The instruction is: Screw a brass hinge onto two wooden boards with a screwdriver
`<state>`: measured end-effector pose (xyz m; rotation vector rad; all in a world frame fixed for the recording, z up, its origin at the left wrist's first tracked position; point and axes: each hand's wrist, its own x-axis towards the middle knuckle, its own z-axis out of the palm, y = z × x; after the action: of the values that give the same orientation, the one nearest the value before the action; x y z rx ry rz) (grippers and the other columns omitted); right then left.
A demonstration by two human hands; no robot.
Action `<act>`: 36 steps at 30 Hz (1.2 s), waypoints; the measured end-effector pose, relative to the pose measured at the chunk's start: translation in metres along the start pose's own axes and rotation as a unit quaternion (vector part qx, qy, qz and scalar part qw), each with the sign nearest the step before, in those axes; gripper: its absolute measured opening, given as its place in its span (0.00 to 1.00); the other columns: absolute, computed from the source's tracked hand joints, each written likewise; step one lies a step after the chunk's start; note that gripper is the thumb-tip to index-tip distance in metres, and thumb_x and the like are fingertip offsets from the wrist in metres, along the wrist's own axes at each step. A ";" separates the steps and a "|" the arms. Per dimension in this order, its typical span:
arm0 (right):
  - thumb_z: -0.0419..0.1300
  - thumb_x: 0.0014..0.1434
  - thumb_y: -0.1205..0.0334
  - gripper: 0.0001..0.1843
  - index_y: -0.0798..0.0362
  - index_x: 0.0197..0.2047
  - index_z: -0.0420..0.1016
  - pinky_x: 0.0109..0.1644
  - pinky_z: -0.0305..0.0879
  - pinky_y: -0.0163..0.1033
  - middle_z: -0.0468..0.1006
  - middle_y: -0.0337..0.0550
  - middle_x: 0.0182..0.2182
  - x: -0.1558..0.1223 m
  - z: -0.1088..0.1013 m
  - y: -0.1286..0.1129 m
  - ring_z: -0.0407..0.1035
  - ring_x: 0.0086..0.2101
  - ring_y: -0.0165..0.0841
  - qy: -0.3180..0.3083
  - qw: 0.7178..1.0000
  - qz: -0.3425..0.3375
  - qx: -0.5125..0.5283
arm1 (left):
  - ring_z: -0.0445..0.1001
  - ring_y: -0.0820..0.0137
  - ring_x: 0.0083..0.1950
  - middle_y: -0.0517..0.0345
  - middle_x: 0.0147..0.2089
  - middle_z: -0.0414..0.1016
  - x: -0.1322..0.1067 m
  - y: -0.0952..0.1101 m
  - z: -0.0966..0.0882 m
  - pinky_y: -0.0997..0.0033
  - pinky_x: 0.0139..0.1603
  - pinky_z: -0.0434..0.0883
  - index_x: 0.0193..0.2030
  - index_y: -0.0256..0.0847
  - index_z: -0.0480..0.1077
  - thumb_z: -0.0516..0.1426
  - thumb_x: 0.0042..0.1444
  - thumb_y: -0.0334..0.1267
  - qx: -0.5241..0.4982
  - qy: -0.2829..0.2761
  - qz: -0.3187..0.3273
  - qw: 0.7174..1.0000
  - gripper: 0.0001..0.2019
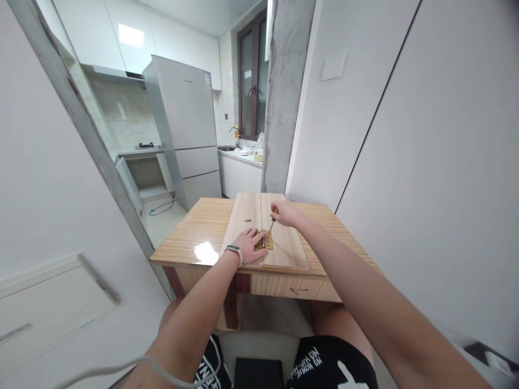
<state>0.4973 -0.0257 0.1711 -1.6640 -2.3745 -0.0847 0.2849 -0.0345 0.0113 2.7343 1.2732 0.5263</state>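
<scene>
My right hand (285,213) is closed around the yellowish handle of a screwdriver (273,221). The tool slants down, its shaft ending at a brass hinge (268,241). This hinge spans the seam between two pale wooden boards (286,254) lying side by side. With fingers spread, my left hand (251,244) lies flat over the hinge's left part and the left board, hiding some of the metal. A small dark metal piece (247,220) rests on the left board, beyond my left hand. Whether a screw sits under the tip is too small to tell.
The boards lie on a wooden table (190,229) with a drawer (295,286) in its front. White walls stand close on both sides. Beyond the table are a grey fridge (190,108), a sink (226,148) and a concrete pillar (281,97). A pale cable (162,373) crosses my left forearm.
</scene>
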 end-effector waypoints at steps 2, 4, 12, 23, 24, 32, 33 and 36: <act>0.64 0.66 0.60 0.05 0.52 0.41 0.76 0.41 0.62 0.34 0.84 0.45 0.39 0.000 0.000 0.001 0.77 0.39 0.34 0.001 1.000 0.019 0.014 | 0.55 0.50 0.76 0.46 0.75 0.58 0.000 0.000 0.000 0.45 0.75 0.54 0.76 0.52 0.55 0.50 0.62 0.71 0.001 0.005 0.002 1.000 0.41; 0.63 0.68 0.57 0.08 0.53 0.42 0.75 0.39 0.63 0.33 0.83 0.43 0.33 0.001 0.000 0.003 0.78 0.33 0.31 -0.009 0.999 0.038 0.036 | 0.56 0.50 0.75 0.46 0.75 0.59 -0.001 0.000 0.000 0.45 0.74 0.55 0.76 0.51 0.56 0.50 0.63 0.71 0.001 0.009 0.005 1.000 0.41; 0.66 0.65 0.56 0.09 0.53 0.43 0.78 0.42 0.64 0.34 0.83 0.47 0.42 0.001 -0.004 0.007 0.77 0.39 0.34 -0.041 0.999 0.000 0.003 | 0.56 0.51 0.75 0.48 0.74 0.59 -0.001 0.002 -0.001 0.46 0.74 0.55 0.76 0.52 0.57 0.51 0.62 0.70 -0.001 0.010 -0.001 1.000 0.40; 0.64 0.65 0.62 0.04 0.53 0.42 0.77 0.43 0.63 0.34 0.84 0.45 0.41 0.001 -0.003 -0.004 0.76 0.40 0.33 -0.014 1.000 -0.019 0.006 | 0.57 0.51 0.74 0.47 0.74 0.60 -0.002 0.002 -0.001 0.46 0.74 0.56 0.75 0.51 0.57 0.51 0.62 0.70 -0.005 0.022 0.004 1.000 0.40; 0.63 0.66 0.61 0.05 0.53 0.42 0.77 0.42 0.63 0.33 0.84 0.44 0.39 0.001 -0.002 -0.005 0.76 0.37 0.32 -0.008 1.000 -0.009 0.009 | 0.57 0.51 0.74 0.47 0.74 0.60 -0.003 0.002 -0.001 0.46 0.74 0.56 0.75 0.51 0.57 0.52 0.62 0.69 -0.005 0.024 0.003 1.000 0.40; 0.65 0.64 0.59 0.07 0.52 0.43 0.78 0.44 0.65 0.35 0.84 0.46 0.44 -0.001 -0.008 -0.006 0.76 0.44 0.36 -0.033 0.999 -0.001 -0.012 | 0.58 0.51 0.74 0.48 0.73 0.61 -0.003 0.003 -0.001 0.46 0.74 0.57 0.75 0.51 0.58 0.52 0.62 0.69 -0.007 0.030 0.003 1.000 0.40; 0.67 0.62 0.61 0.07 0.52 0.43 0.79 0.45 0.65 0.35 0.84 0.46 0.45 -0.002 -0.009 -0.006 0.76 0.45 0.36 -0.049 0.999 -0.009 -0.015 | 0.58 0.51 0.74 0.48 0.73 0.61 -0.003 0.003 -0.001 0.46 0.74 0.57 0.75 0.51 0.58 0.52 0.62 0.69 -0.008 0.028 0.003 1.000 0.40; 0.67 0.61 0.64 0.06 0.52 0.42 0.81 0.44 0.66 0.35 0.84 0.46 0.44 -0.004 -0.013 -0.007 0.76 0.44 0.36 -0.083 0.996 -0.013 -0.010 | 0.58 0.51 0.74 0.48 0.73 0.61 -0.002 0.002 -0.001 0.46 0.74 0.57 0.75 0.52 0.58 0.53 0.62 0.69 -0.011 0.027 0.003 1.000 0.40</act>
<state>0.4945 -0.0342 0.1828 -1.7123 -2.5237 0.0278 0.2849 -0.0379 0.0116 2.7245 1.2642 0.6148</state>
